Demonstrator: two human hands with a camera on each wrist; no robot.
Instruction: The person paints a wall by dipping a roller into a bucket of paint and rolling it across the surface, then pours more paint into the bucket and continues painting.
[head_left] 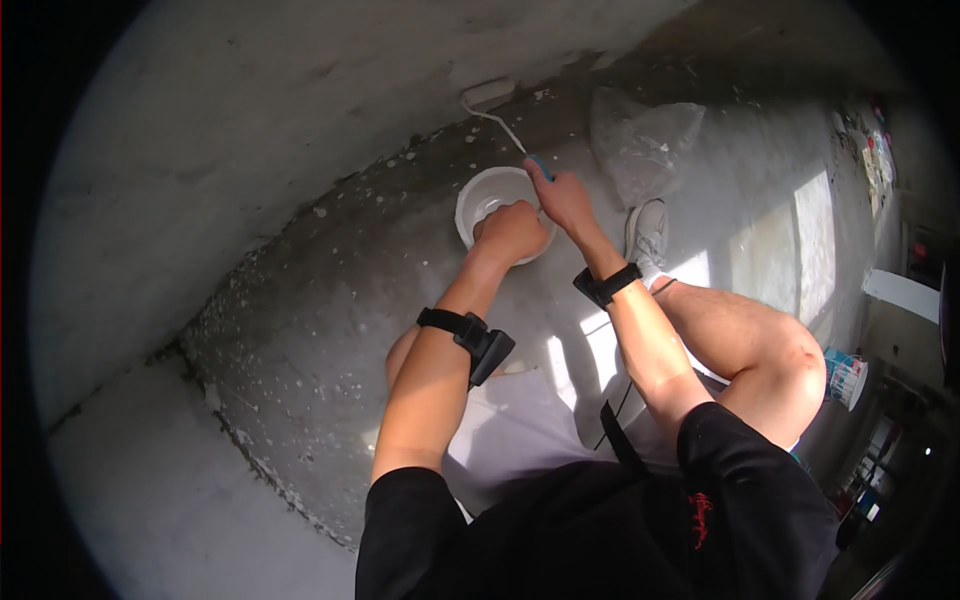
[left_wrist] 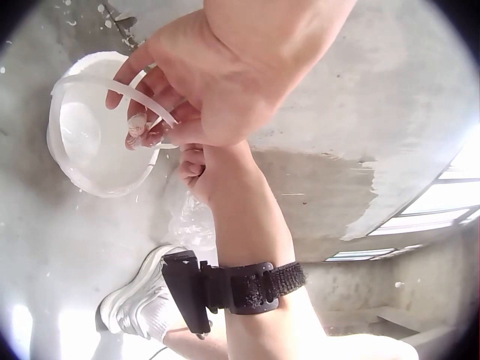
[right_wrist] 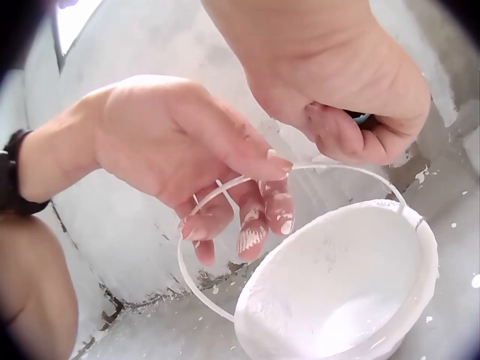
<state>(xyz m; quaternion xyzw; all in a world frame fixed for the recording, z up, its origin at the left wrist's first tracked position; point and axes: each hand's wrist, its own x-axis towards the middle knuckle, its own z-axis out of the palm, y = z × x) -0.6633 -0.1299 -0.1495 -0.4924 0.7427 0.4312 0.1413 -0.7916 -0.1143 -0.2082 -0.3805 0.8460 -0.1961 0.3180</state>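
Observation:
A white bucket (head_left: 468, 208) stands on the floor in front of the person, its inside coated with white paint. My left hand (head_left: 515, 232) is over the bucket; in the right wrist view its thumb and fingers are around the thin white bail handle (right_wrist: 196, 283). White paint smears the fingertips (right_wrist: 252, 238). My right hand (head_left: 566, 200) grips the blue handle of a paint roller (head_left: 540, 168), beside the bucket's rim. The roller's white sleeve (head_left: 490, 95) lies at the foot of the wall. In the right wrist view the curled right hand (right_wrist: 345, 90) hides most of the grip.
A clear plastic bag (head_left: 645, 140) lies on the floor beyond the person's shoe (head_left: 650, 232). The grey wall (head_left: 250, 130) rises at the left and back. Paint spots dot the concrete floor (head_left: 330, 260). Another bucket (head_left: 846, 380) stands at the far right.

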